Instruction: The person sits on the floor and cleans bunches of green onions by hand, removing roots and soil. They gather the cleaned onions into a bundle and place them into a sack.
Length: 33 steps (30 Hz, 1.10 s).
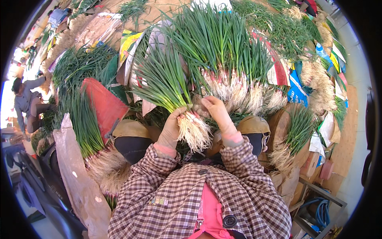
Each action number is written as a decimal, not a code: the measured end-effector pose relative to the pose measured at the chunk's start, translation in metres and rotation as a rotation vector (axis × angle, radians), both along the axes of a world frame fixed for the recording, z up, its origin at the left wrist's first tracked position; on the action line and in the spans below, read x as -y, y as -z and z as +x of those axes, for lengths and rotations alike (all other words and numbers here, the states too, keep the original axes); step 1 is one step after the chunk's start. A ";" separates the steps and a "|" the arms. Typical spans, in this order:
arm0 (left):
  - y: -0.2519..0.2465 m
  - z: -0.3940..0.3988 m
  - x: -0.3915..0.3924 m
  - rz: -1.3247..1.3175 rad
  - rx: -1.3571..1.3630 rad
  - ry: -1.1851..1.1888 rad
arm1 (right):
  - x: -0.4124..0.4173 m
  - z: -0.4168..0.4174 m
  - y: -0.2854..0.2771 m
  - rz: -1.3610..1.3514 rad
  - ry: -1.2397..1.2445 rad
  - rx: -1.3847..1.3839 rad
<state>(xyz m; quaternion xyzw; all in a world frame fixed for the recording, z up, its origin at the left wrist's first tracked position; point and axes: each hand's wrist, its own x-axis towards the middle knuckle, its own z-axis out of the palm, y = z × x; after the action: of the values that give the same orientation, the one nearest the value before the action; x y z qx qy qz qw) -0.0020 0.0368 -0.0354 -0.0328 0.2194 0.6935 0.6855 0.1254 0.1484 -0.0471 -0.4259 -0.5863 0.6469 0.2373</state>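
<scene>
My left hand (170, 129) grips a bunch of long-leaved allium greens (167, 86) just above the roots. Its pale, stringy roots (194, 130) hang toward me between my knees, and the leaves fan out up and left. At the right side of the stem bases is my right hand (215, 112), its fingers bent. Whether it pinches a stem is hidden. Just beyond both hands stands a large row of the same greens (220, 38), with reddish stem bases and white roots (235, 89) facing me.
More bundled greens (89, 131) lie at my left beside a red sack (104, 104). A smaller bundle (298, 131) rests at my right. A metal frame (322, 194) with blue hose (320, 212) stands lower right. Another person (28, 101) is at far left.
</scene>
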 end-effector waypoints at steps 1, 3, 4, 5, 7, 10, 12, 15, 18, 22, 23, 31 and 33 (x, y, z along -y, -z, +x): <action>0.002 -0.001 0.005 -0.038 0.027 0.013 | 0.000 -0.010 -0.004 -0.205 -0.115 -0.087; 0.010 -0.001 0.010 -0.013 -0.040 0.041 | 0.004 -0.027 0.004 -0.370 -0.194 -0.115; 0.007 0.000 0.011 0.007 -0.097 0.045 | 0.009 -0.031 0.005 -0.438 -0.171 -0.151; -0.004 0.006 0.014 -0.050 -0.086 -0.060 | 0.011 -0.033 0.009 -0.532 -0.122 -0.214; -0.005 0.006 0.016 0.060 0.035 -0.080 | 0.020 -0.039 0.002 -0.649 0.033 -0.330; -0.010 0.001 0.022 0.143 0.122 -0.109 | 0.010 -0.038 0.028 -0.624 -0.061 -0.263; -0.016 -0.005 0.024 0.148 0.170 -0.204 | -0.006 -0.035 -0.014 -0.406 -0.414 0.024; -0.014 -0.013 0.011 0.170 0.247 -0.199 | -0.062 -0.036 0.010 0.387 -0.059 0.616; 0.005 -0.018 0.003 0.138 0.282 -0.075 | -0.093 -0.032 0.037 0.640 0.004 0.941; 0.012 -0.012 -0.006 -0.076 -0.102 -0.074 | -0.033 -0.009 0.001 0.727 -0.069 0.626; 0.004 -0.006 -0.012 -0.078 -0.066 -0.057 | -0.011 -0.002 -0.016 0.669 -0.183 0.608; 0.011 -0.004 -0.006 -0.115 0.015 0.045 | -0.008 -0.017 -0.009 -0.500 -0.056 -0.153; 0.007 -0.003 0.000 -0.154 -0.034 0.073 | -0.009 -0.030 0.002 -0.569 -0.108 -0.318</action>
<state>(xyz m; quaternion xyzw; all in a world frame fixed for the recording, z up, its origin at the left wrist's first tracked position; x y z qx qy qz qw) -0.0050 0.0371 -0.0425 -0.0655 0.2847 0.6497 0.7018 0.0956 0.1578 -0.0489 -0.3368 -0.3593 0.8550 0.1627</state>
